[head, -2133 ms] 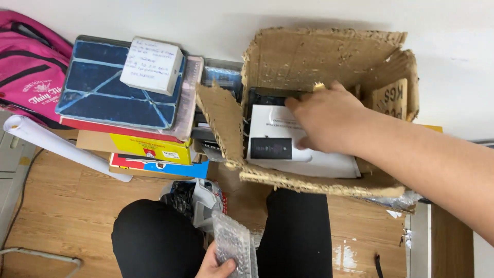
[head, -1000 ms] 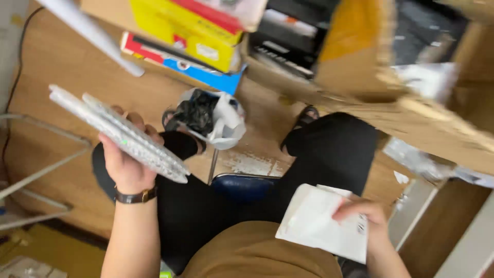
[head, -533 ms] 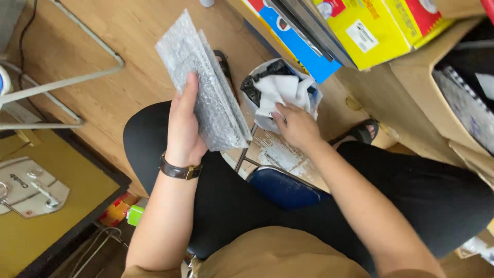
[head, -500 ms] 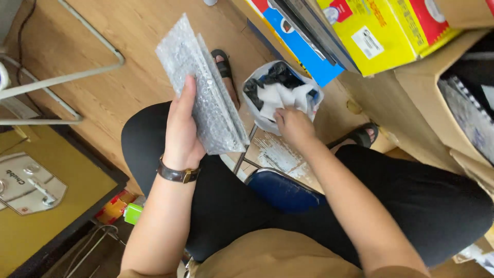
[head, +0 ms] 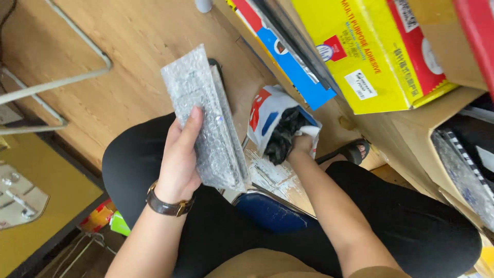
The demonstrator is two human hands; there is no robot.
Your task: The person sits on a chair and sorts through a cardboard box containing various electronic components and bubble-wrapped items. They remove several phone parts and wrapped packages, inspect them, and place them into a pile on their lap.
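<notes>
— Bubble-wrapped flat packet [head: 206, 121], where is it?

— Up in the left hand [head: 180, 154], held over the person's black-trousered left thigh [head: 134, 164]. Its long side runs up and away from the wrist, and it tilts a little toward the wooden floor [head: 118, 62].

— How is the grip?

— The fingers wrap behind the packet and the thumb [head: 193, 121] presses flat on its front, so the hand is closed around it. A brown wristwatch [head: 167, 205] sits on that wrist.

— And the right hand [head: 302, 145]?

— It reaches down between the knees into a small bin lined with a white, red and blue plastic bag [head: 267, 110], touching dark crumpled material [head: 282, 136] there. Its fingers are mostly buried, so I cannot tell whether they are spread or pinching.

— Anything close by?

— A yellow carton [head: 370, 51] stacked above a blue and red box [head: 303, 77], just beside the bin
</notes>
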